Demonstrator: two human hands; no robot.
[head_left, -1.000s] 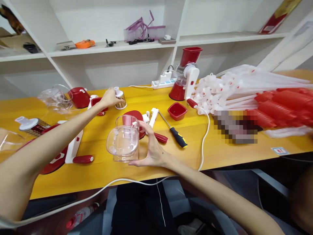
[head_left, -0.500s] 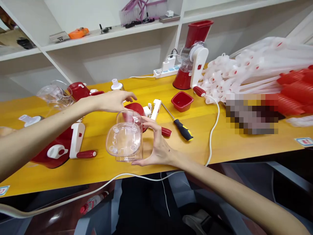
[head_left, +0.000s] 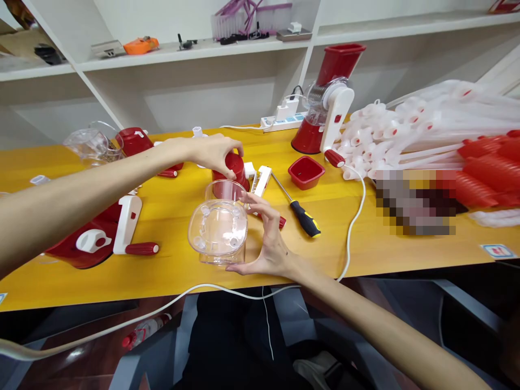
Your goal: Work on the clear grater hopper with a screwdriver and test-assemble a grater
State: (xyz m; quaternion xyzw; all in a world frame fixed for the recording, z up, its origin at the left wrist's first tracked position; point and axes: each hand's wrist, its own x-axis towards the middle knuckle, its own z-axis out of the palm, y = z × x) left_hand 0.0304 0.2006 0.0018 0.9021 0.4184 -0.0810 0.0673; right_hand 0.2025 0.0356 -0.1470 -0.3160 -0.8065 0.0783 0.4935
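Left hand (head_left: pixel 217 153) is now working at the red round plastic base (head_left: pixel 234 164), off the white-capped metal drum (head_left: pixel 197 131) it was touching a second ago. That base is now showing its side; earlier its flat red disc was facing the camera. Camera view is also shifting slightly.

Left-hand status: palm down, partly curled, thumb and fingers spanning the upper part of the red base and gripping it. Right hand (head_left: pixel 270 246) is forming a wide C, thumb low and fingers high, holding the clear plastic housing (head_left: pixel 217 233) by its right side. Housing is sitting over the near part of the yellow tabletop (head_left: pixel 174 273), just in front of the red base and overlapping it in view; cannot tell if it is touching the surface.

White crank arm (head_left: pixel 262 181) is lying just right of the base, its red grip partly hiding behind the right hand. Black-and-yellow screwdriver (head_left: pixel 305 219) is lying right of that, small square red plastic cup (head_left: pixel 306 172) sitting behind it. Assembled red-and-clear grater (head_left: pixel 325 97) is standing farther back, next to bundled translucent white plastic tubes (head_left: pixel 377 130).
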